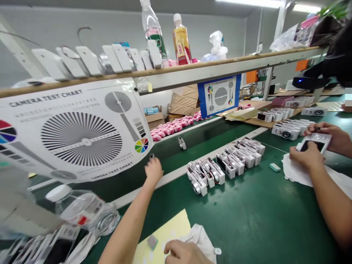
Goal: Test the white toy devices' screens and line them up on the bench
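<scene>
My left hand reaches forward over the white rail to the dark conveyor belt. Its fingertips pinch a small metal part. A similar small part lies farther along the belt. At the bottom edge, my right hand rests with curled fingers on a yellow sheet, touching a white cloth. Whether it holds anything is hidden. A small grey block lies on the sheet just left of it.
Rows of white compact cameras stand on the green table. A co-worker's hands at the right hold a white camera. A camera test chart hangs at left, with a water bottle below it. Pink items lie beyond the belt.
</scene>
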{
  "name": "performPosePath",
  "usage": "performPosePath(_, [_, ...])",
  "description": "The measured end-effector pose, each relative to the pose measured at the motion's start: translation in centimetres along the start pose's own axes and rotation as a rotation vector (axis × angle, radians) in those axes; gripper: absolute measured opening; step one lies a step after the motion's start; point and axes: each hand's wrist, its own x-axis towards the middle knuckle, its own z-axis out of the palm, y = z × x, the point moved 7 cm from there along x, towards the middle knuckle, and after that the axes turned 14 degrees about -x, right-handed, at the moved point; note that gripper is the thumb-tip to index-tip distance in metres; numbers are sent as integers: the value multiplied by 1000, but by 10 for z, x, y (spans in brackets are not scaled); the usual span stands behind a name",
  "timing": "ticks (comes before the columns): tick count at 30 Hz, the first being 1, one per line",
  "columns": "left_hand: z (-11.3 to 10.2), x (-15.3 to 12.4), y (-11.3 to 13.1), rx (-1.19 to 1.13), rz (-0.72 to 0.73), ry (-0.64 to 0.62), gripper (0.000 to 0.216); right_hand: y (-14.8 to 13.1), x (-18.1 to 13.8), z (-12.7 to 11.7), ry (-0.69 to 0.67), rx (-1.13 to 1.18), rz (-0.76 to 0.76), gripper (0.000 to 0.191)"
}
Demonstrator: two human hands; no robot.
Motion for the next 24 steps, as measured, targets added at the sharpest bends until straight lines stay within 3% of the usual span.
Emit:
performPosePath(3, [-9, -45, 55, -150, 202, -148, 64, 2, -1, 12, -67, -70, -36, 25])
performPosePath(5, [-5, -74, 91, -281, 316, -229, 92, 4, -2, 19, -97, -127, -53, 18])
performPosePath(7, [6, -93, 114, -401, 324, -274, 119, 7, -3, 22, -104, -181, -57, 12])
performPosePath(10, [31, -99, 125, -596, 233, -301, 121, 10, -3, 20, -80, -233, -41, 17])
performPosePath(13, [46, -92, 118, -832, 174, -320, 106, 11, -2, 14, -46, -251, -37, 16])
performPosePath(17, [43, -86, 88, -1176, 120, -335, 94, 12, 0, 8, 20, -226, -39, 10])
performPosePath(22, [46, -100, 38, -1623, -119, -423, 38, 10, 0, -6, 144, -63, -42, 11])
performPosePath(24, [46, -113, 18, -1808, -234, -412, 27, 12, 0, -14, 210, 55, -15, 8])
